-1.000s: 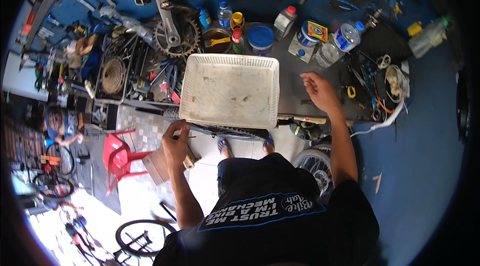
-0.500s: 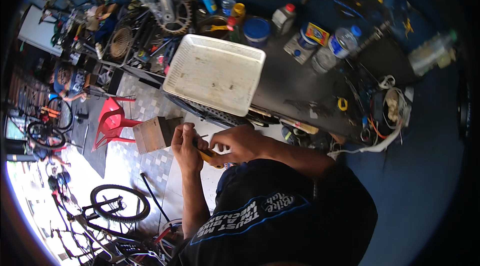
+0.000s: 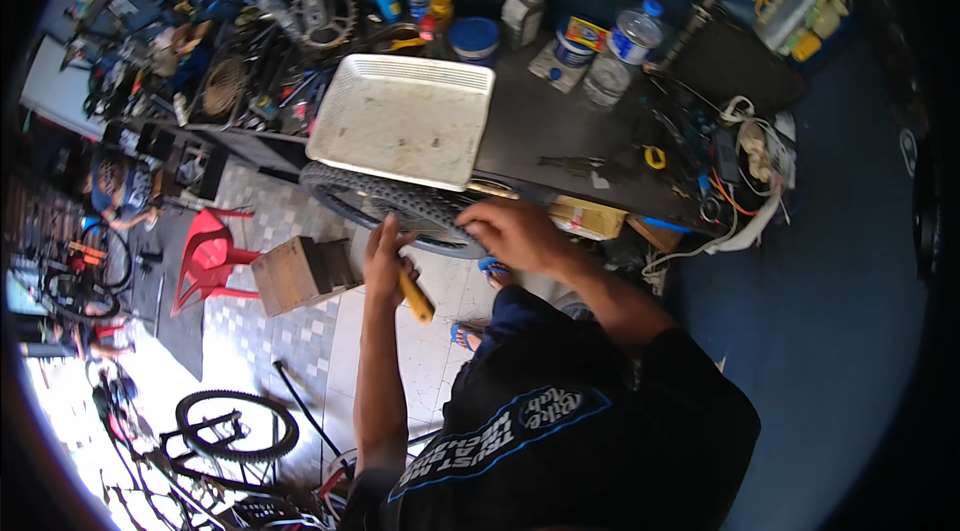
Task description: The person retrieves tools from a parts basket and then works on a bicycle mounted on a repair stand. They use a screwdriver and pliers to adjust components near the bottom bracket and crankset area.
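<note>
Left grip closed around a yellow-handled tool jutting out below, right grip by the tyre, hold unclear

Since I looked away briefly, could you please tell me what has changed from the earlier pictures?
The right hand has moved from over the bench, leftward and toward the body, to beside the tyre. The left hand still holds the yellow-handled tool, and the white tray remains at the bench's edge.
</note>
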A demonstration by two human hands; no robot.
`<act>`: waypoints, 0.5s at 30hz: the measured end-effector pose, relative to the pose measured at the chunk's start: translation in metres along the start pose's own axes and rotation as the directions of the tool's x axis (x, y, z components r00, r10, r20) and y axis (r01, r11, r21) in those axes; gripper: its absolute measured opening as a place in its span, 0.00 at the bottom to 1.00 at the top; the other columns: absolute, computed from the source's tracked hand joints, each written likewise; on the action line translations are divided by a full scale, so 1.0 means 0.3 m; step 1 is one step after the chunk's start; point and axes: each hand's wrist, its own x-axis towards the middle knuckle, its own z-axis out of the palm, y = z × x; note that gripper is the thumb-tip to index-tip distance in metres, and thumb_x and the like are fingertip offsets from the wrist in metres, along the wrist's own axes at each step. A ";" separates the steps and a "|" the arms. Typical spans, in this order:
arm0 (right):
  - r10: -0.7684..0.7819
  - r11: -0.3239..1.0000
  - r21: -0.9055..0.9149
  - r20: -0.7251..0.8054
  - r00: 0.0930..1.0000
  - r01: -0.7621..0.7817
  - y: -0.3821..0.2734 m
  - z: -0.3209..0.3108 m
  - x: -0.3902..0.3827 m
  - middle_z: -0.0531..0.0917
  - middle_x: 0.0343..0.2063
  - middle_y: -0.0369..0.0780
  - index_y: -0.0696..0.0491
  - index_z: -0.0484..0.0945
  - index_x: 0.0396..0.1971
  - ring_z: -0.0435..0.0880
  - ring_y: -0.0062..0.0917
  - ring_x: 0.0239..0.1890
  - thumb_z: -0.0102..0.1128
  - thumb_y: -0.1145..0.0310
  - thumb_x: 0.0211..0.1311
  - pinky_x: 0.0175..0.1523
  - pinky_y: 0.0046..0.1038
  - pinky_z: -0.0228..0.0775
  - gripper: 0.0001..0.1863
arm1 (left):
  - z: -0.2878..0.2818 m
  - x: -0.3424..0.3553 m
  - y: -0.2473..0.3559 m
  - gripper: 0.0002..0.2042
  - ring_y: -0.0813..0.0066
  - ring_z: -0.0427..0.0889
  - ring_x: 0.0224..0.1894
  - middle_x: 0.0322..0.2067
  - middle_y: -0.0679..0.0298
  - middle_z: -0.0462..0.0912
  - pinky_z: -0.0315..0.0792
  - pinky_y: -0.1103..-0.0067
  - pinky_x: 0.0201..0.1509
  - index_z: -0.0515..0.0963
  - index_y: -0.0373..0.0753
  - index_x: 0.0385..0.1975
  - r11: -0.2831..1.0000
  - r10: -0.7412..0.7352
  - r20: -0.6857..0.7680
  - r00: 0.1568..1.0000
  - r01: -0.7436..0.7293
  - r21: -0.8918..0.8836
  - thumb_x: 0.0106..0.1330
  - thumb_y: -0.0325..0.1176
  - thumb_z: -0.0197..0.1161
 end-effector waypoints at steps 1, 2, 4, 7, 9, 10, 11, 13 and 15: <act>0.086 0.996 -0.021 0.033 0.996 -0.085 -0.016 -0.054 -0.004 0.86 0.29 0.40 0.50 0.85 0.46 0.87 0.29 0.29 0.66 0.70 0.69 0.35 0.30 0.77 0.09 | 0.014 0.054 0.015 0.42 0.80 0.67 0.16 0.44 0.53 0.81 0.67 0.78 0.19 0.62 0.42 0.70 1.000 -0.025 -0.005 1.000 0.026 0.003 0.66 0.65 0.67; 0.175 0.983 -0.055 0.056 0.983 -0.172 -0.027 -0.117 -0.009 0.86 0.28 0.39 0.50 0.85 0.47 0.86 0.25 0.28 0.66 0.71 0.69 0.35 0.28 0.76 0.09 | 0.035 0.112 0.038 0.47 0.79 0.67 0.16 0.45 0.50 0.80 0.68 0.76 0.20 0.59 0.44 0.74 0.995 -0.094 0.019 0.995 0.095 -0.035 0.63 0.68 0.68; 0.273 0.962 -0.018 0.014 0.962 -0.273 0.020 -0.195 -0.018 0.86 0.27 0.38 0.51 0.84 0.48 0.83 0.20 0.26 0.66 0.70 0.70 0.34 0.26 0.75 0.09 | 0.064 0.218 0.054 0.48 0.79 0.67 0.18 0.46 0.50 0.79 0.69 0.75 0.23 0.56 0.49 0.74 0.980 -0.151 0.027 0.988 0.154 -0.126 0.61 0.69 0.70; 0.264 0.962 -0.060 -0.062 0.963 -0.268 0.077 -0.308 0.022 0.87 0.27 0.40 0.52 0.83 0.47 0.85 0.25 0.26 0.66 0.67 0.69 0.33 0.30 0.76 0.10 | 0.151 0.311 0.098 0.40 0.79 0.65 0.20 0.42 0.54 0.77 0.69 0.75 0.25 0.63 0.49 0.70 0.952 -0.217 -0.005 0.976 0.211 -0.220 0.64 0.63 0.70; 0.278 0.958 -0.046 -0.088 0.956 -0.283 0.140 -0.368 0.055 0.87 0.27 0.41 0.53 0.83 0.47 0.84 0.25 0.25 0.66 0.67 0.69 0.33 0.29 0.75 0.11 | 0.161 0.335 0.108 0.32 0.80 0.66 0.19 0.40 0.56 0.77 0.69 0.75 0.24 0.64 0.48 0.63 0.953 -0.179 0.059 0.982 0.188 -0.238 0.67 0.56 0.68; 0.272 0.959 -0.051 -0.105 0.957 -0.278 0.175 -0.396 0.070 0.87 0.27 0.41 0.53 0.83 0.47 0.84 0.25 0.25 0.66 0.67 0.69 0.33 0.29 0.75 0.11 | 0.171 0.343 0.108 0.28 0.80 0.66 0.19 0.39 0.57 0.77 0.69 0.76 0.24 0.64 0.48 0.59 0.952 -0.162 0.094 0.982 0.181 -0.247 0.68 0.53 0.67; 0.267 0.961 -0.049 -0.102 0.958 -0.273 0.202 -0.422 0.091 0.87 0.27 0.40 0.53 0.83 0.47 0.83 0.25 0.25 0.66 0.67 0.69 0.33 0.29 0.75 0.11 | 0.170 0.334 0.097 0.17 0.80 0.66 0.19 0.33 0.62 0.76 0.69 0.76 0.24 0.68 0.46 0.50 0.947 -0.143 0.020 0.990 0.142 -0.289 0.70 0.46 0.64; 0.264 0.962 -0.043 -0.106 0.959 -0.269 0.254 -0.469 0.131 0.87 0.27 0.40 0.54 0.83 0.47 0.83 0.25 0.25 0.66 0.67 0.69 0.34 0.29 0.75 0.10 | 0.102 0.340 0.053 0.14 0.79 0.66 0.18 0.29 0.66 0.74 0.68 0.76 0.24 0.71 0.46 0.46 0.906 -0.157 0.082 0.984 0.177 -0.384 0.71 0.45 0.63; 0.261 0.961 -0.066 -0.089 0.961 -0.267 0.309 -0.496 0.177 0.87 0.28 0.40 0.53 0.83 0.46 0.84 0.25 0.26 0.66 0.66 0.70 0.34 0.29 0.75 0.10 | 0.062 0.279 0.042 0.12 0.79 0.66 0.17 0.26 0.69 0.74 0.68 0.77 0.24 0.73 0.45 0.43 0.895 -0.131 0.065 0.989 0.146 -0.421 0.71 0.45 0.62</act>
